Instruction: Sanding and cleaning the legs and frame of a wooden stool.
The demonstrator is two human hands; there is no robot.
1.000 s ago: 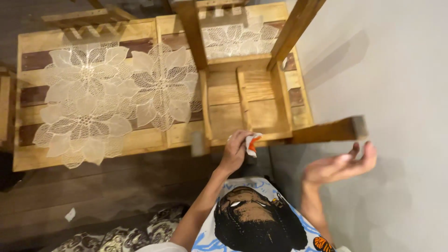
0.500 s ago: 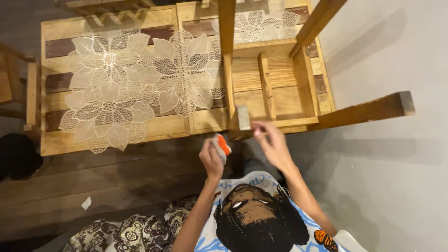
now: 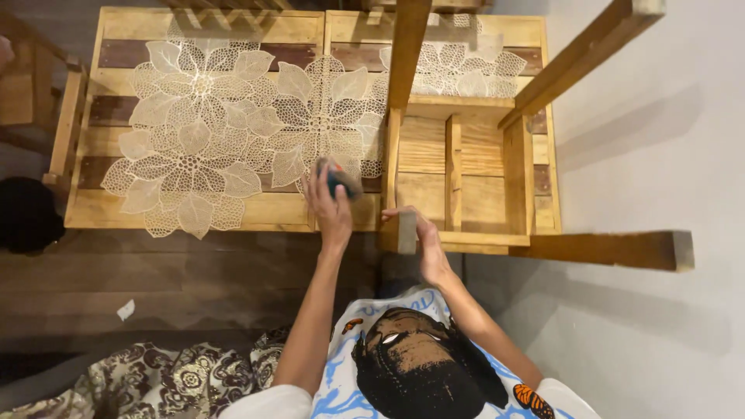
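Overhead, left hand (image 3: 330, 208) closed on a small dark object (image 3: 338, 179) (blurred), right hand (image 3: 423, 242) gripping a wooden chair leg (image 3: 407, 231).

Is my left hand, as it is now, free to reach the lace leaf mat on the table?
Probably yes: the left hand, gripping a small dark object, hovers at the lace leaf mat's near edge, with nothing between them.

Short-sleeved white T-shirt (image 3: 403, 388); large dark graphic print at chest, blue swirls around it, small orange butterfly motifs near right shoulder and left of chest. Forearms bare. No rings, watch or gloves visible on left hand (image 3: 332, 209) or right hand (image 3: 425, 247).
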